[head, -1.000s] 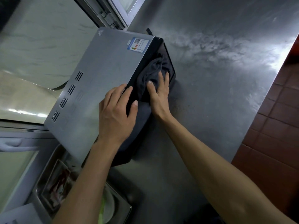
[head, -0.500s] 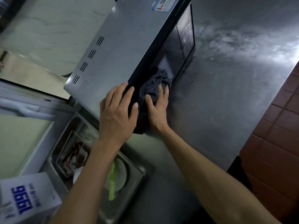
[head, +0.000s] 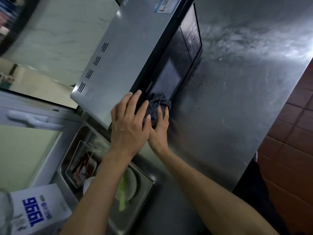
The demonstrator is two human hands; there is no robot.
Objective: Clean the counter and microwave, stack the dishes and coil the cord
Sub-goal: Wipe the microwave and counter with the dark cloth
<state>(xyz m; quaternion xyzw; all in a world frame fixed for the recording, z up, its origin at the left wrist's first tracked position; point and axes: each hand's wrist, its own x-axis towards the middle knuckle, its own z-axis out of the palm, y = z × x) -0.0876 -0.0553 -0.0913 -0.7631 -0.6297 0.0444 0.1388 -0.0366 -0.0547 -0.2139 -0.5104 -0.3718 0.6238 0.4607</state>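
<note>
- A grey cloth (head: 158, 107) is pressed against the lower near corner of the microwave (head: 135, 48) door by the right hand (head: 159, 131); its fingers are curled round the bunched cloth, so the cloth is gripped.
- The left hand (head: 129, 122) is laid just beside the right hand, touching it; its fingers are stretched, relaxed and uncurled, over the top front edge of the microwave, with the fingertips (head: 138, 93) on the black door frame; nothing is gripped by it.
- The microwave is stood on the steel tabletop (head: 245, 99); its keypad (head: 193, 38) is seen well beyond both hands, and a label (head: 166, 5) is stuck on its top at the far end.
- Crumbs (head: 207, 83) are scattered on the tabletop just beyond the right hand, near the door.
- A steel tray (head: 145, 187) is seen below the left forearm; a plate (head: 132, 184) and a green strip (head: 122, 195) are held in it.
- A white box (head: 40, 209) with blue print is set near the left elbow.
</note>
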